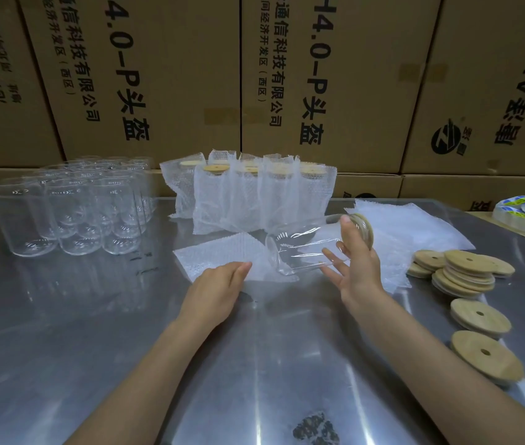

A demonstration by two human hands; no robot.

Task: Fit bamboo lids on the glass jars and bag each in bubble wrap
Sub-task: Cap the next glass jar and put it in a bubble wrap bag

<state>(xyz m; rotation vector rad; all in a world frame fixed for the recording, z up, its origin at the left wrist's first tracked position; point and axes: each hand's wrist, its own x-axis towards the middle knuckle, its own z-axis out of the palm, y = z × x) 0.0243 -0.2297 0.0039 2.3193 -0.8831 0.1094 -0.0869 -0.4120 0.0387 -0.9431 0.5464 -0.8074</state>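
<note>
Lidded glass jar (306,244) held tilted above bubble-wrap bag (222,256) at table centre, clasped by right hand (355,263). Bag pressed flat by left hand (219,292), fingers straight. Loose bamboo lids (466,274) at 3 o'clock.

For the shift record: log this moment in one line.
right hand: holds lidded jar tilted | left hand: on bubble-wrap bag | step: bagging

I look down on a shiny metal worktop (78,332) that reflects soft overhead light. Behind it, tall brown cardboard boxes (171,75) printed with black Chinese lettering stand stacked, forming a wall.
</note>
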